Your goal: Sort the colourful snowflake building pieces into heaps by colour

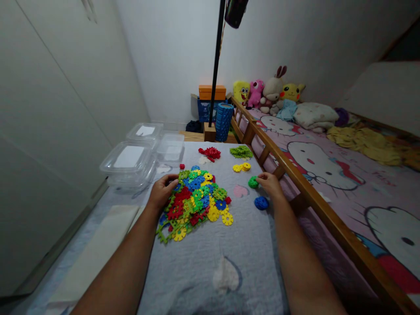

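Observation:
A heap of flat plastic snowflake pieces [195,199] in red, green, blue and yellow lies on a grey cloth [210,258]. My left hand [162,191] rests on the heap's left edge, fingers curled over the pieces. My right hand [269,182] sits at the right, fingertips pinched on a small green stack [253,182]. A blue stack [261,203] lies just in front of that hand. Farther back lie sorted groups: red pieces [211,153], green pieces [241,152] and yellow pieces [241,167].
Clear plastic lidded tubs [131,164] stand at the left. A wooden bed rail [315,199] runs along the right beside a patterned bed with plush toys [269,92]. A black pole [216,65], a blue roller [224,121] and boxes [211,92] stand at the back.

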Demonstrator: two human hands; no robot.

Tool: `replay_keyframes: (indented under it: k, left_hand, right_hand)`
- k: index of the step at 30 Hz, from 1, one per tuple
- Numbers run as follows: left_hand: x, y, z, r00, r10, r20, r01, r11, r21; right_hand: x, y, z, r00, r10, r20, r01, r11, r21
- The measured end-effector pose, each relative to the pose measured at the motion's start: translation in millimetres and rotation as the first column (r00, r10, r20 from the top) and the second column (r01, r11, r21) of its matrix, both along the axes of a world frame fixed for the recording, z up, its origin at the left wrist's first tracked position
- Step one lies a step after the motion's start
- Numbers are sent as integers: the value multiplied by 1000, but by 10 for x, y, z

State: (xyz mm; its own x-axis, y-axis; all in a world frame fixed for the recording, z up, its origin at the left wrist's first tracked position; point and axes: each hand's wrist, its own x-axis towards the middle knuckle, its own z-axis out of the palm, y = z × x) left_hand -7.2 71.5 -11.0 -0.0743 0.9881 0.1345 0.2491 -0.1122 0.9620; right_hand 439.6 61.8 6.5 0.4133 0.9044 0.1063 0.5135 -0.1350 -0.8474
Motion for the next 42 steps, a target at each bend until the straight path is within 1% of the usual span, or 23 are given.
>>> replay_keyframes:
  k: [3,5,8,10,12,13,15,16,18,20,22,25,27,29,31,34,35,37,39,42]
  left_hand:
    - [8,-32,24,997,16,71,-15,1000,-16]
    - [14,-51,46,994,27,103,-25,999,-29]
    - [22,-73,81,992,58,116,-54,998,-41]
    - [27,-83,100,990,83,112,-79,996,-40]
    - [34,-88,113,988,107,111,-102,994,-45]
    - [38,-89,116,986,119,116,-113,992,-54]
    - [48,-87,119,981,140,133,-131,988,-76]
    - [54,-84,120,979,147,140,-137,987,-83]
    - [64,-78,130,979,150,137,-140,987,-82]
    - [72,-72,150,984,136,113,-127,989,-77]
    - [73,-67,180,989,114,91,-105,990,-97]
    - [51,-58,222,991,85,106,-65,981,-181]
    - [17,-62,237,991,66,117,-37,972,-234]
    - [-30,-92,234,996,48,81,-26,968,-248]
    - [-77,-161,217,999,41,-14,-43,976,-213]
    - [-110,-321,176,977,82,-198,-102,990,-95]
    - [-103,-379,161,967,101,-235,-117,991,-58]
    - [-57,-480,136,957,113,-268,-126,991,-33]
    - [24,-549,122,951,98,-293,-109,994,-22]
    - [168,-576,124,953,80,-293,-85,996,-5]
  right_hand:
    - [15,5,-66,997,-21,69,23,999,-28]
    - [22,-13,-54,993,-45,105,49,998,-37]
    - [-49,-75,56,988,-85,130,81,996,31]
    - [-201,-130,160,985,-95,143,80,991,104]
    - [-448,-191,243,987,-26,155,5,990,138]
    - [-597,-222,263,985,48,163,-70,989,134]
    - [-901,-281,255,956,228,183,-243,968,67]
    - [-1038,-308,229,936,289,201,-303,952,42]
    - [-1245,-352,152,902,355,245,-368,930,6]
    - [-1348,-383,73,879,378,291,-392,920,-11]
    - [-1370,-401,13,855,405,324,-415,909,-39]
    - [-1341,-413,-38,831,450,327,-449,890,-81]
    - [-1324,-415,-58,830,461,314,-461,884,-79]
    - [-1322,-414,-70,836,457,304,-459,886,-69]
    - [-1336,-416,-77,838,456,299,-457,887,-70]
    - [-1382,-429,-75,841,455,293,-456,887,-69]
    - [-1402,-434,-72,842,451,297,-452,889,-67]
    - [-1438,-443,-66,846,434,310,-439,896,-57]
    - [-1464,-445,-62,857,414,307,-425,904,-35]
    - [-1474,-437,-64,892,399,211,-407,913,-5]
